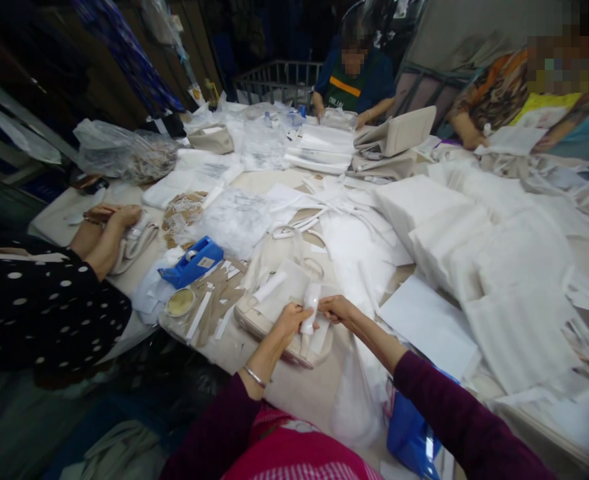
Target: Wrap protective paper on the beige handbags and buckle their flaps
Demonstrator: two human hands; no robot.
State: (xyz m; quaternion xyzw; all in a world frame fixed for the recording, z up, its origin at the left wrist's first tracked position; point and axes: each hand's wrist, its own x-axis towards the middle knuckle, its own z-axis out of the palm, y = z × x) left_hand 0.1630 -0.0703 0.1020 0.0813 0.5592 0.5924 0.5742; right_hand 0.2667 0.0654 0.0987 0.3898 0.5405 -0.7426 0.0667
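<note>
A cream-coloured bag lies on the table in front of me, with straps and metal fittings on it. White wrapping covers a narrow upright part of the bag, perhaps a strap or handle. My left hand grips this wrapped part from the left, thumb across it. On its other side, my right hand has its fingers pinched together at the wrapping's edge. What exactly those fingertips hold is too small to make out. A white strip rests on the bag farther left.
Left of the bag are a blue tape dispenser, a round tin and loose paper strips. White sheets and wrapping stacks cover the right side. A co-worker's hands work at left; two more people sit across.
</note>
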